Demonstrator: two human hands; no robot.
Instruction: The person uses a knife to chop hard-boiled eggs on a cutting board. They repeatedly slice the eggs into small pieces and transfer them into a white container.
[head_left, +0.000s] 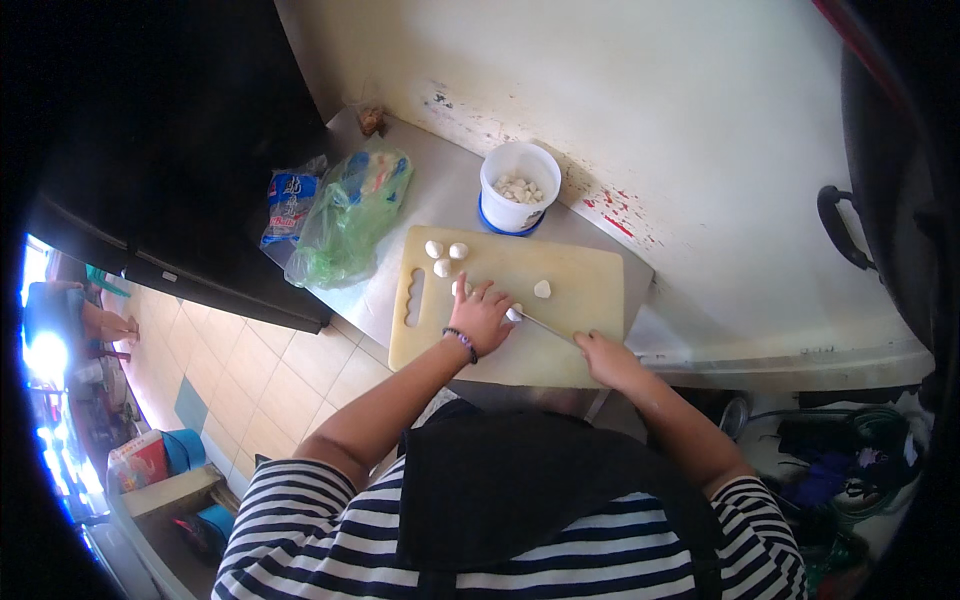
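My right hand (606, 358) is closed on the handle of a kitchen knife (550, 326), its blade pointing left over a plastic cutting board (585, 270). The blade's tip meets a white ball (514, 313) beside the fingers of my left hand (482, 318). These fingers are spread; another white ball (457, 288) shows partly behind them, and whether they grip either one is unclear. Several more white balls (458, 250) lie at the board's upper left, near its handle slot. A single white piece (542, 289) rests right of centre. Behind the board, a white plastic tub (517, 187) holds cut white pieces (519, 189).
A green plastic bag (341, 232) and a blue printed packet (289, 202) lie on the metal table (442, 172) to the left. The wall (660, 150) rises behind the table. A dark cabinet-like object (187, 172) borders the left side. Another person's leg (111, 324) shows far left.
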